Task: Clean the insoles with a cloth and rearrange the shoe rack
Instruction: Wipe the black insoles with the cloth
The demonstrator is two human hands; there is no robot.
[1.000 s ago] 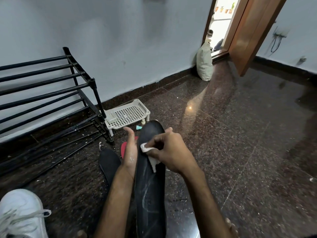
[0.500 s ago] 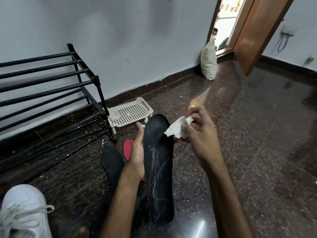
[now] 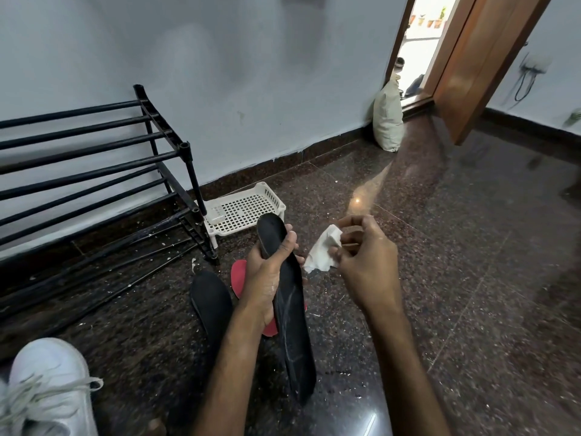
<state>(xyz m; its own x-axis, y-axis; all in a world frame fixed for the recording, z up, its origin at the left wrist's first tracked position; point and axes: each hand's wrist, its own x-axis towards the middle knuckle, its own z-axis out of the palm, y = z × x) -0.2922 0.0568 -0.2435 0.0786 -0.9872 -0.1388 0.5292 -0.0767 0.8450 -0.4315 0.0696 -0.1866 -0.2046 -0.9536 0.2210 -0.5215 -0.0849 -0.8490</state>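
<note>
My left hand grips a long black insole near its toe end, turned on edge, with pale smears on its surface. Just right of it, my right hand pinches a small crumpled white cloth, held clear of the insole. A second black insole lies flat on the floor to the left. A red insole lies under my left hand, mostly hidden. The black metal shoe rack stands against the wall at left with bare bars.
A white perforated plastic tray sits on the floor beside the rack. A white sneaker is at the bottom left. A stuffed pale sack leans by the open wooden door. Debris specks dot the dark granite floor.
My right hand lifted the cloth off the insole and moved it right, away from it. My left hand shifted its grip and turned the insole more on edge.
</note>
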